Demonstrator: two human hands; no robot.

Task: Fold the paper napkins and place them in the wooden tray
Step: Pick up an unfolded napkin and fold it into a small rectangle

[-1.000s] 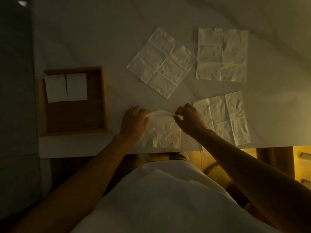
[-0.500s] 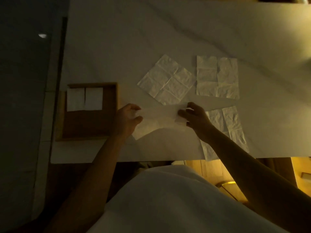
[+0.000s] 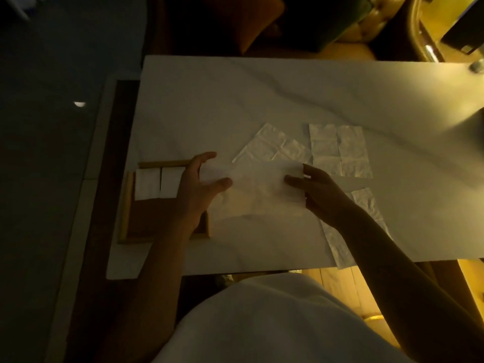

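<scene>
A white paper napkin [image 3: 259, 189], blurred by motion, hangs just above the white table between my two hands. My left hand [image 3: 199, 187] pinches its left edge with thumb and fingers. My right hand [image 3: 317, 192] grips its right edge. The wooden tray [image 3: 125, 205] sits at the table's left, partly under my left wrist, with two folded white napkins [image 3: 157, 187] side by side in its far half. Three unfolded napkins lie on the table: a tilted one [image 3: 272, 148] behind the held napkin, a square one [image 3: 340, 150] to the right, another [image 3: 366, 203] under my right forearm.
The white marble table [image 3: 288, 100] has bare surface along its far half. The napkin under my right forearm overhangs the near table edge. Dark floor lies to the left. Chairs and cushions [image 3: 248, 24] stand beyond the far edge.
The napkin has been lifted off the table near the front edge and spread wider between my hands. My hands moved apart and away from me. The camera tilted up, showing more table.
</scene>
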